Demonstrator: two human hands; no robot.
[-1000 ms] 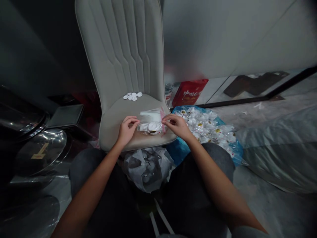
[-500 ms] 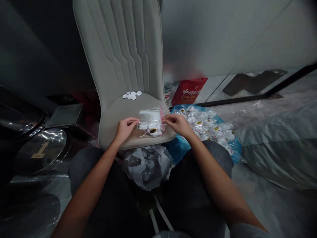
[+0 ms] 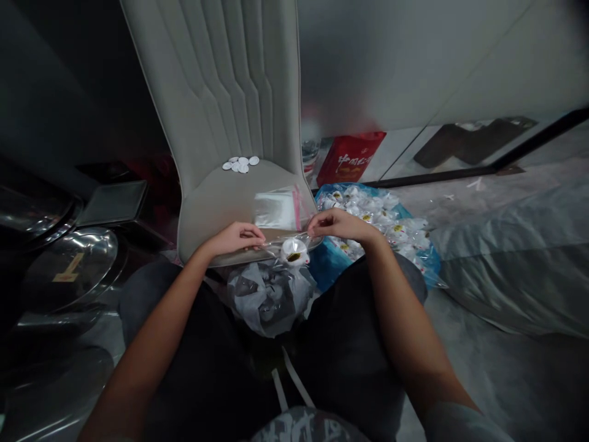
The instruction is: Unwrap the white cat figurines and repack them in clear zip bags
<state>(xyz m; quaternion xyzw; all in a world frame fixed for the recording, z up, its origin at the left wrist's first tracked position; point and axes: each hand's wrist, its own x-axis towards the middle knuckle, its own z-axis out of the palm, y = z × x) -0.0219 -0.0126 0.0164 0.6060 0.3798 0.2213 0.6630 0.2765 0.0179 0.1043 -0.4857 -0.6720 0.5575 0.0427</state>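
Note:
A clear plastic bag (image 3: 294,250) with a small white item inside, bearing a gold-and-dark label, hangs at the chair's front edge. My left hand (image 3: 239,237) pinches its left upper corner, and my right hand (image 3: 338,224) pinches its right side near the top. What the white item is, I cannot make out. Just behind the bag, a stack of flat clear bags (image 3: 275,210) with pink edges lies on the grey chair seat (image 3: 211,199). Several small white discs (image 3: 242,164) sit in a cluster toward the backrest.
Below the seat, between my knees, is a translucent whitish plastic bag (image 3: 269,301). On the right, a blue bag (image 3: 329,270) holds several packed white items (image 3: 368,215). A red bag (image 3: 352,156) stands behind it. Shiny metal round stools (image 3: 69,270) are at the left.
The bag with the white item has come off the stack toward me, down to the seat's front edge, both hands moving with it. The view has shifted slightly.

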